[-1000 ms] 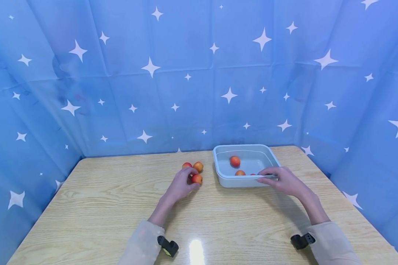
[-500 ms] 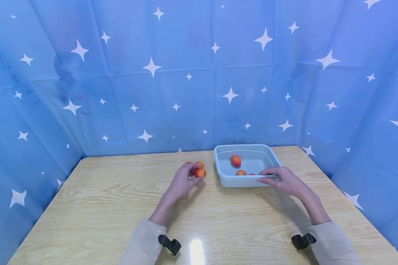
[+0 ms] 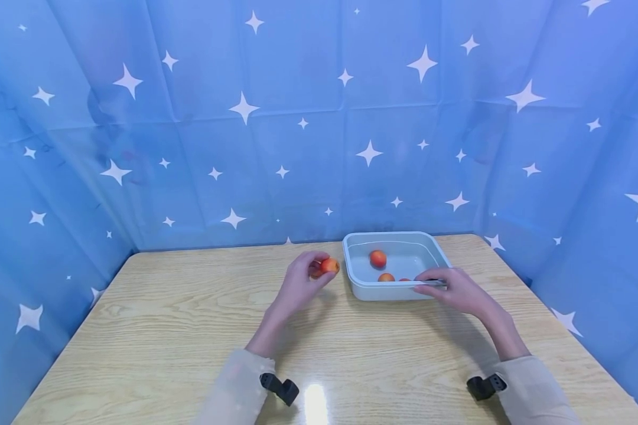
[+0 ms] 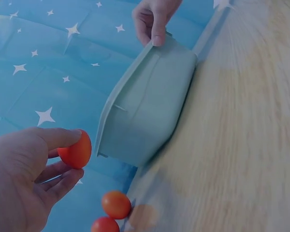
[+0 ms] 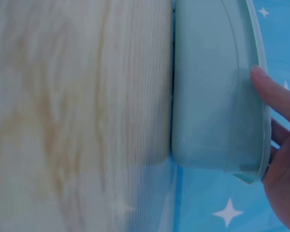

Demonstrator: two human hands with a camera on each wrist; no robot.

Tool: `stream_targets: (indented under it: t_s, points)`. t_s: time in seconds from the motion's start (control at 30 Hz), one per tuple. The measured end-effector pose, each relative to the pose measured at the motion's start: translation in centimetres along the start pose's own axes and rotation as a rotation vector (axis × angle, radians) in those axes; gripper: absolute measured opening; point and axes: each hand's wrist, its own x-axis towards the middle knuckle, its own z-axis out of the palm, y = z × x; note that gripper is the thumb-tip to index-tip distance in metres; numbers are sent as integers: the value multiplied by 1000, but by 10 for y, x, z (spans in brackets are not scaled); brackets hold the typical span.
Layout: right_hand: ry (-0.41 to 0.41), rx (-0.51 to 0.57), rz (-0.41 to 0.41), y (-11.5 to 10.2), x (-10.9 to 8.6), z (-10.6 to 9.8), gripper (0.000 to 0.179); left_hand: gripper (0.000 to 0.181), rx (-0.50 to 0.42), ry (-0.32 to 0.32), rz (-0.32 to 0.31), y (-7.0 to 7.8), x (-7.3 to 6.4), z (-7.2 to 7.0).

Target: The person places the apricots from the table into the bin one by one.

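In the head view my left hand (image 3: 298,283) pinches a small round red-orange fruit (image 3: 329,265) between thumb and fingertips, left of a pale blue plastic box (image 3: 383,293). The left wrist view shows this fruit (image 4: 77,151) raised near the box's rim. Two more such fruits, an orange one (image 4: 116,204) and a redder one (image 4: 105,225), sit on the table below that hand; in the head view it mostly covers them. My right hand (image 3: 454,288) grips the box's front rim near its right corner, thumb (image 5: 275,92) outside and fingers over the inside.
Inside the box lie a red fruit (image 3: 378,258), an orange one (image 3: 386,277) and one mostly hidden behind the front rim (image 3: 404,280). The box stands near the back edge of the wooden table (image 3: 165,330). A blue starred curtain (image 3: 308,147) hangs behind.
My left hand has lifted one fruit from beside the others and carried it right and slightly back, closer to the box. My right hand and the box stay in place.
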Motion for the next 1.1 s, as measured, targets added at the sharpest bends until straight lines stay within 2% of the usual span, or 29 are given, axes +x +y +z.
stream_targets:
  t_s: [0.27,0.73,1.0,1.1]
  points:
    - [-1,7,2,0,0,0,16,37,-82,18,23,8,9,7]
    - [-3,-2,13,1,-1,0,18,37,-141,10,65,23,14,27]
    - [-6,2,6,1,0,0,17,34,-158,-2,38,34,16,40]
    - [-8,7,10,-1,-1,-1,17,35,-165,-6,50,35,18,46]
